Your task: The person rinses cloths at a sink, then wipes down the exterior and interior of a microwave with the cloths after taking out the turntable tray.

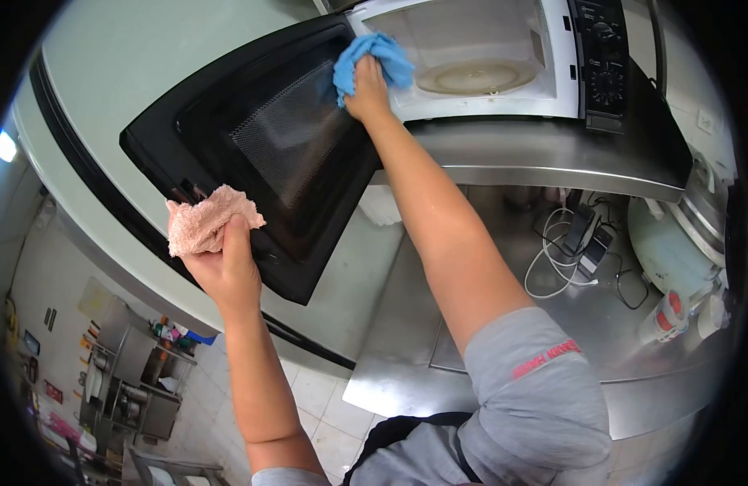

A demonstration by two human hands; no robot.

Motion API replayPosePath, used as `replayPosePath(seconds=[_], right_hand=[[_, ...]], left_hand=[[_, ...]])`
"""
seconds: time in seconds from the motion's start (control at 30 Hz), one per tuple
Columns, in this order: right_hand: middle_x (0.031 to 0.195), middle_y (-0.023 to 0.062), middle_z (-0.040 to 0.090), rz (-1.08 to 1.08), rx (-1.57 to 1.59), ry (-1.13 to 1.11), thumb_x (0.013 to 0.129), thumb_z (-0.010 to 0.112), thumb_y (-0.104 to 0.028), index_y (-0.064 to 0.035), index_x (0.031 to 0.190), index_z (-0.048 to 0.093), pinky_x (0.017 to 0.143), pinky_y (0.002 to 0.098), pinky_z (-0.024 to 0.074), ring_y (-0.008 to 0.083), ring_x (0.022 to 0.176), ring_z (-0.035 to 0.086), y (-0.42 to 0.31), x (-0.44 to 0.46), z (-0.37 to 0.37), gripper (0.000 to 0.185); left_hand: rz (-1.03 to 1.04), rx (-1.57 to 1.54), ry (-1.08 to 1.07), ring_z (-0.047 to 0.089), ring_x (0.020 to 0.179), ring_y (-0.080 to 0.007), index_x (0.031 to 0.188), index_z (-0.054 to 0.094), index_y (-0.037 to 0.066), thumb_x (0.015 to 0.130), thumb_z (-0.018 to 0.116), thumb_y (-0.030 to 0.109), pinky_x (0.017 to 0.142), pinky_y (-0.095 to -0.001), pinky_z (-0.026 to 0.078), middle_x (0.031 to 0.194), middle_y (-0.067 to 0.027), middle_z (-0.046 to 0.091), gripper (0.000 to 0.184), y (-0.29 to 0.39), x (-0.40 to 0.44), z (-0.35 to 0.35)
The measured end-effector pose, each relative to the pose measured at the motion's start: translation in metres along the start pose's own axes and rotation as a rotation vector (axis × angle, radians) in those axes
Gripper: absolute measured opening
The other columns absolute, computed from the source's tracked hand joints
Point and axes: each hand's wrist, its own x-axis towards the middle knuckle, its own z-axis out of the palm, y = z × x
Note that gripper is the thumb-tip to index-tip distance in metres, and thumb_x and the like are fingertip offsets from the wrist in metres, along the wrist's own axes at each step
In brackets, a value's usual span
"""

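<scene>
Microwave door stands open, pink cloth gripped in left hand, blue cloth bunched in right hand

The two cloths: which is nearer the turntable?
The blue cloth, in the right hand; the pink cloth, in the left hand, is farther off, by the outer edge of the door.

The black microwave door stands open, crumpled blue cloth and pink cloth at its opposite edges.
</scene>
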Motion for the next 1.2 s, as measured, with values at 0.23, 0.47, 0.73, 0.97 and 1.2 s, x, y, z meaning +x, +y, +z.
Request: replayPosePath(seconds=[0.23,0.47,0.73,0.97,1.2], right_hand=[[0.109,0.0235,0.043,0.598,0.044,-0.555,0.078,0.045,-0.017,0.0042,0.112,0.035,0.086,0.043,0.0335,0.0384,0.1,0.042,-0.004,-0.048,-0.038,0.041],[0.104,0.0339,0.036,0.288,0.28,-0.427,0.078,0.042,-0.017,0.0144,0.119,0.024,0.09,0.0525,0.0213,0.05,0.103,0.029,-0.125,-0.117,-0.103,0.054],[0.107,0.0216,0.044,0.364,0.129,-0.443,0.08,0.042,-0.021,0.0,0.11,0.038,0.081,0.0464,0.0346,0.0415,0.095,0.044,-0.021,-0.066,-0.033,0.037],[0.103,0.0159,0.047,0.119,0.064,-0.342,0.082,0.043,-0.022,-0.0052,0.104,0.042,0.077,0.0434,0.0362,0.0334,0.093,0.048,-0.036,-0.041,-0.056,0.028],[0.099,0.0135,0.053,0.246,-0.424,-0.596,0.081,0.044,-0.028,-0.003,0.089,0.059,0.082,0.0418,0.034,0.0288,0.097,0.047,-0.036,-0.035,-0.076,0.031]], left_hand=[[0.031,0.027,0.074,0.053,0.08,-0.0118,0.107,0.037,-0.007,0.072,0.054,-0.002,0.075,-0.0245,0.043,0.091,-0.0095,0.052,0.039,0.001,0.0,0.006],[0.017,0.044,0.076,0.053,0.08,-0.0115,0.103,0.04,-0.007,0.073,0.055,0.001,0.082,-0.0271,0.04,0.089,-0.0091,0.053,0.035,-0.002,-0.001,0.005],[0.058,0.056,0.023,0.052,0.078,-0.0108,0.095,0.045,-0.005,0.071,0.056,0.002,0.091,-0.0295,0.031,0.083,-0.0076,0.055,0.027,-0.002,0.002,0.001],[-0.014,0.077,0.073,0.051,0.081,-0.0109,0.111,0.032,-0.006,0.072,0.057,0.004,0.081,-0.0254,0.039,0.09,-0.0083,0.051,0.047,-0.003,-0.001,0.001],[0.086,0.051,0.064,0.052,0.078,-0.0108,0.094,0.047,-0.005,0.075,0.053,0.001,0.091,-0.0304,0.031,0.087,-0.0074,0.054,0.021,-0.007,0.0,0.006]])
